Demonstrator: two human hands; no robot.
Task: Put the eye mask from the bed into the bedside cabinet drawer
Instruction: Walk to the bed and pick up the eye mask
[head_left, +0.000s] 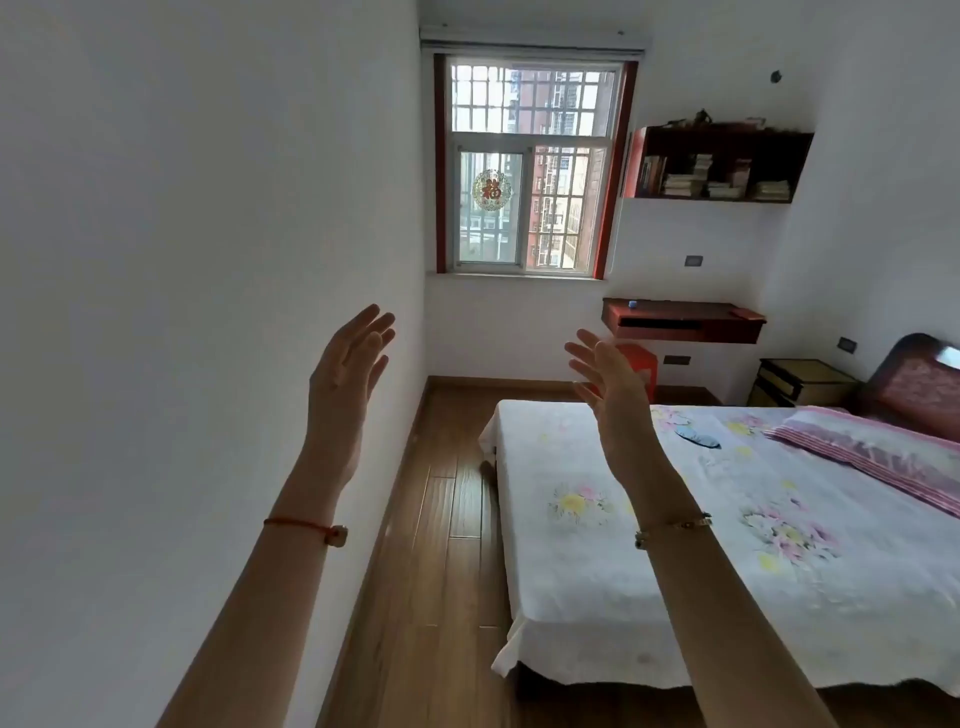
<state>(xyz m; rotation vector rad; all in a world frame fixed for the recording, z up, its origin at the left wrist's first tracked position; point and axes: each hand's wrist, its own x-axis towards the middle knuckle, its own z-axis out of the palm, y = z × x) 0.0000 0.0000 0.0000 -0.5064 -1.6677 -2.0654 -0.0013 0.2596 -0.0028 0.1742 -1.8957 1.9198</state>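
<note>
A dark blue eye mask (698, 438) lies flat on the floral bedsheet of the bed (675, 545), near its far side and left of the pink pillow. The bedside cabinet (802, 383) stands beyond the bed beside the headboard, with its dark drawers closed. My left hand (345, 382) is raised in front of the white wall, palm inward, fingers spread and empty. Over the bed's far left corner my right hand (613, 387) is held up, fingers apart, holding nothing. The mask is just right of my right wrist, farther away.
A strip of wooden floor (447, 519) runs between the left wall and the bed toward the window (532, 166). A red stool (641, 366) stands under a wall-mounted desk (680, 321). A bookshelf (719, 163) hangs above. The pink striped pillow (878, 452) lies by the headboard.
</note>
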